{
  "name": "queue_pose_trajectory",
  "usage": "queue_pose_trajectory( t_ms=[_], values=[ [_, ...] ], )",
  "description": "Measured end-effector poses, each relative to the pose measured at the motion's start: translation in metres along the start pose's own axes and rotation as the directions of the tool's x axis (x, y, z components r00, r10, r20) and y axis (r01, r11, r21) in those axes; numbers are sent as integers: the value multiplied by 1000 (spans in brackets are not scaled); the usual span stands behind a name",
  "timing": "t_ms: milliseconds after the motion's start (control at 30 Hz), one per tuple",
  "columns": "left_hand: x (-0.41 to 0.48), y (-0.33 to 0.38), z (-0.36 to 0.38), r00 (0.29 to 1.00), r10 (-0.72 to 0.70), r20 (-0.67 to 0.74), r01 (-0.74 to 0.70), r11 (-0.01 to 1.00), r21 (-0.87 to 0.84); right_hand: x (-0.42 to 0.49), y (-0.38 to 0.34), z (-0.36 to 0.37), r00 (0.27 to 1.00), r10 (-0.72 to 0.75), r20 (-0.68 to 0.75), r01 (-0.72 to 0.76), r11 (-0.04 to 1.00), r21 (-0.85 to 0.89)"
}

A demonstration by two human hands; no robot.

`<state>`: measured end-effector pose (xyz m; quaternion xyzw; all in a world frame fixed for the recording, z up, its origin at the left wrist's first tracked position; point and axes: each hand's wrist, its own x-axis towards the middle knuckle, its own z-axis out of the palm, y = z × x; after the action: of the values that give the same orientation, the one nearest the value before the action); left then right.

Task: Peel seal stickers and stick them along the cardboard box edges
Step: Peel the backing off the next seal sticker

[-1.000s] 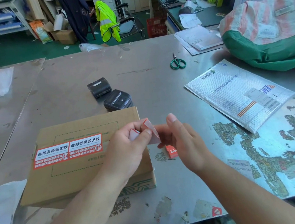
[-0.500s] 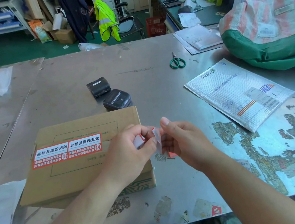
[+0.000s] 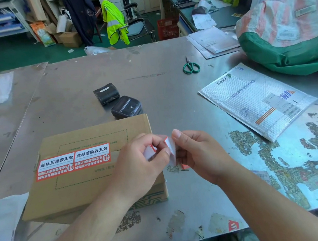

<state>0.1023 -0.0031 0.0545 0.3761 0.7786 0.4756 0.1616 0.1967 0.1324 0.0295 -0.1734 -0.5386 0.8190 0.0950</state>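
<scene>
a steel worktop (image 3: 167, 64) is seen, with a cardboard box (image 3: 95, 195) laid flat at its near left and a bubble mailer (image 3: 255, 99) set well apart at the right. the left hand (image 3: 138, 168) is held over the box's right edge, the right hand (image 3: 199, 155) just beside it over the worktop. two seal stickers (image 3: 73, 161) are stuck side by side on the box top. a folded sticker strip (image 3: 170, 146) is pinched between thumb and fingers of both hands, just at the box's right edge.
</scene>
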Motion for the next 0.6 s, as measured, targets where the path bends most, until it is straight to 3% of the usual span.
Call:
queue_pose_trajectory(
  t_ms=[200,400,600],
  values=[
    [-2,1,-1,996,-30,82,43,984,-172,2,7,-3,1000,-20,-2,20,1000,-2],
    [-6,-5,-7,981,-124,148,176,886,-429,1,8,1,1000,1,5,-1,999,46],
    [-6,-18,-11,954,-254,161,295,681,-671,4,11,2,995,43,-90,-34,995,98]
  ],
)
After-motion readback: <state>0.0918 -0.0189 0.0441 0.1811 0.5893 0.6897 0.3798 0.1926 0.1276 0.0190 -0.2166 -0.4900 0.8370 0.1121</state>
